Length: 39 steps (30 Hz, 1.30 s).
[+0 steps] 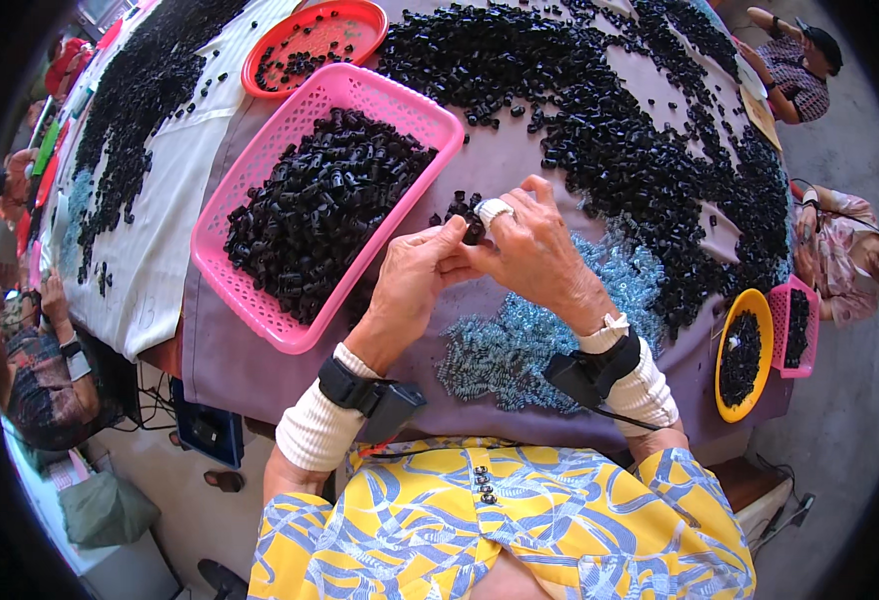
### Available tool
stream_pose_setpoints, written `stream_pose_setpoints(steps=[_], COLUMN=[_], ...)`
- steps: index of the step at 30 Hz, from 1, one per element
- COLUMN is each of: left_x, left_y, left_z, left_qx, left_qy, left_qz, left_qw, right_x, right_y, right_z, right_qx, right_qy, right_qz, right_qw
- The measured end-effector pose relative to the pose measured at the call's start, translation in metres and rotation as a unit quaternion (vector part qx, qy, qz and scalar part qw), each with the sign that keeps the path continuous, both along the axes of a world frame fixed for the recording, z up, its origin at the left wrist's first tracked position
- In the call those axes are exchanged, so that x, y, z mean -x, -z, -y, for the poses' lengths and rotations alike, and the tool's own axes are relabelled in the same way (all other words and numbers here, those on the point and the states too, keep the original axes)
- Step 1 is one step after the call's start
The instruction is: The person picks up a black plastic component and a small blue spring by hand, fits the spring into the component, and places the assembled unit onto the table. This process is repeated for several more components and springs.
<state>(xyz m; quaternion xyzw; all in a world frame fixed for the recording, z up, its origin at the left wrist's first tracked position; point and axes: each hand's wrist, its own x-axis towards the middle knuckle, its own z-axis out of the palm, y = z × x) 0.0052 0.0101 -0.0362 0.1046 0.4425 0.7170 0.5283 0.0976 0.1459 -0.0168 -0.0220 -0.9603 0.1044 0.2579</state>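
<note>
My left hand (412, 278) and my right hand (540, 245) meet above the cloth-covered table, beside a pink basket. Both are closed, their fingertips pinched together. Between them show a few small black plastic parts (470, 218), short and ribbed like caps. My right fingers curl round at least one, and a white wrap (493, 210) covers one of those fingers. What my left thumb and finger pinch is hidden. To the left, the pink basket (260, 325) is heaped with black parts (325, 205). Clear bluish small pieces (520, 350) lie in a pile under my right wrist.
A large spread of black parts (600, 120) covers the table's far and right side. A red tray (365, 25) stands behind the basket. At the right edge are a yellow bowl (725, 400) and a small pink basket (810, 362). Other people sit around both sides.
</note>
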Motion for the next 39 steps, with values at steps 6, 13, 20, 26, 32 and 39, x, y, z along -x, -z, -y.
stream_pose_setpoints(steps=[6,13,20,26,32,39], left_x=[0.000,0.001,0.001,0.001,0.001,-0.004], left_y=[0.003,0.001,-0.001,0.001,0.008,-0.002], left_z=[-0.001,0.002,0.000,0.000,0.000,-0.005], left_qx=[-0.045,-0.080,-0.079,-0.081,-0.064,-0.044], left_qy=[0.028,0.061,0.028,0.028,0.021,0.034], left_qz=[0.018,0.088,0.068,0.068,0.049,0.021], left_qw=[0.998,0.991,0.994,0.994,0.997,0.998], right_x=[-0.001,-0.003,-0.001,-0.003,-0.003,-0.007], right_y=[-0.011,-0.008,-0.011,-0.010,0.002,0.007], right_z=[0.004,0.002,0.006,0.005,0.005,0.002], right_qx=[0.035,0.038,0.028,0.037,0.048,0.052], right_qy=[-0.010,-0.012,-0.014,-0.028,-0.034,-0.025], right_qz=[0.014,-0.003,-0.026,-0.047,-0.093,-0.085], right_qw=[0.999,0.999,0.999,0.998,0.994,0.995])
